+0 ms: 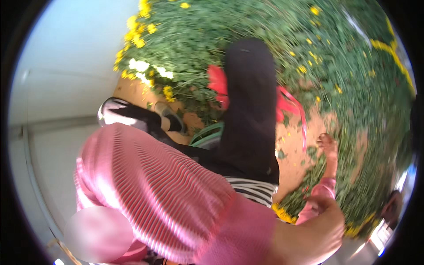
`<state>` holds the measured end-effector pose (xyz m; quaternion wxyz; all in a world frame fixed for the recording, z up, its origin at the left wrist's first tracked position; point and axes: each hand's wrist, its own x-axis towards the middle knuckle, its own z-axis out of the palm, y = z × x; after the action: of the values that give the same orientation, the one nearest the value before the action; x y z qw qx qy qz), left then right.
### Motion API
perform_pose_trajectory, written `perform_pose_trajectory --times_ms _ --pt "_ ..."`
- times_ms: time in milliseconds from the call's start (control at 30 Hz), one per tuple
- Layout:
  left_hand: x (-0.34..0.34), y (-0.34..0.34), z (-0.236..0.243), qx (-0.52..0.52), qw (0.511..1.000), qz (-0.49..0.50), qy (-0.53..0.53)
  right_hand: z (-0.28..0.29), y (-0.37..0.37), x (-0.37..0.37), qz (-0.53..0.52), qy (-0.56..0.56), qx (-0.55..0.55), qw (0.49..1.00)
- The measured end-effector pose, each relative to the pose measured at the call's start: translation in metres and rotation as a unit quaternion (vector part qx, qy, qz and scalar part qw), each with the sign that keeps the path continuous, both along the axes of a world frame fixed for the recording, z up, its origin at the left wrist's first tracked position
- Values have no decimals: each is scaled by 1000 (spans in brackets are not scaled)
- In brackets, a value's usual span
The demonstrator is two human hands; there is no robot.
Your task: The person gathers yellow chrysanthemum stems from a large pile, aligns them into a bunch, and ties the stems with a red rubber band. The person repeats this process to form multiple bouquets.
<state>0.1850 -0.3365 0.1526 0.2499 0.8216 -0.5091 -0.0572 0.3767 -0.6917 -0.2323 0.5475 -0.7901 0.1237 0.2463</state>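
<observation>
My left arm, in a pink ribbed sleeve, crosses my lap toward the right. At its end my left hand [324,225] is bent over the pink sleeve [323,190] of my right arm, its fingers closed on the cloth. Farther out, my right hand [327,143] hangs over the brown floor beside the green stems. Its fingers look curled in, and nothing shows in them. Heaped cut yellow flowers [349,110] with leafy stems lie close to that hand, smeared by motion.
My knee in black trousers [249,97] juts forward. Red strips or plastic [289,104] lie behind it on the floor [291,154]. A green rim [207,132] shows under my legs, near a shod foot [170,117]. A pale wall [70,75] stands at left; a dark blurred shape [392,210] is at far right.
</observation>
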Motion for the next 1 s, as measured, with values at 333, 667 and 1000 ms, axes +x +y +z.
perform_pose_trajectory --times_ms 333,667,1000 --pt "-52 324 -186 99 809 534 224 303 422 41 377 -357 63 852" --pt "-62 451 -201 -11 611 770 184 -30 610 -51 628 -473 -149 600" --pt "-63 446 -232 30 641 684 347 0 617 -28 564 -325 -1 759"
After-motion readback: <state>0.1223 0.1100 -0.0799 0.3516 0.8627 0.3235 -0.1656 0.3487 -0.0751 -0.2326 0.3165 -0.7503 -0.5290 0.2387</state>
